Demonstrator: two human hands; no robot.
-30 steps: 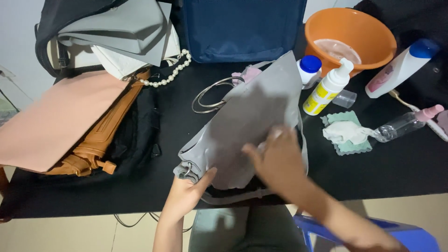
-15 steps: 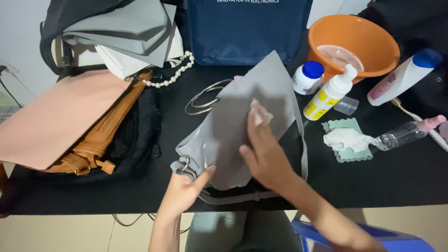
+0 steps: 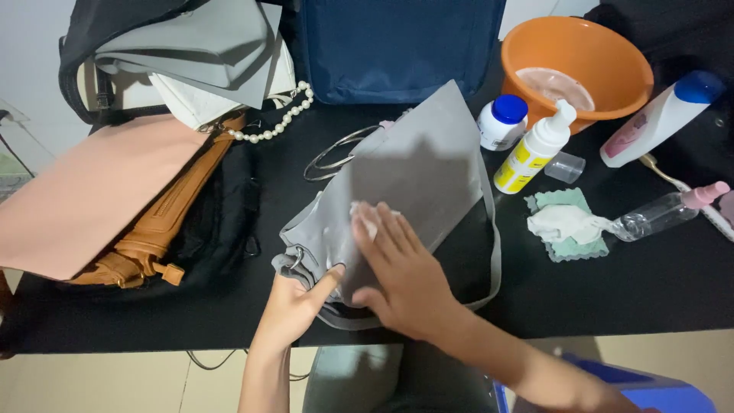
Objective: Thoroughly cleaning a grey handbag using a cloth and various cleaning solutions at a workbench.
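Head view: black table (image 3: pixel 627 291); right hand (image 3: pixel 401 268) flat on grey bag (image 3: pixel 428 176); left hand (image 3: pixel 294 306) pinches it.

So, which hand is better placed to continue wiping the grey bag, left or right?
Right, most likely. The right hand lies flat on the grey bag with a white cloth under its fingertips, while the left hand only grips the bag's lower edge, steadying it.

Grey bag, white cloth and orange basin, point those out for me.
grey bag (image 3: pixel 428 172), head view, flat front panel
white cloth (image 3: pixel 365 215), head view, bit showing under fingers
orange basin (image 3: pixel 623 65), head view, right rim
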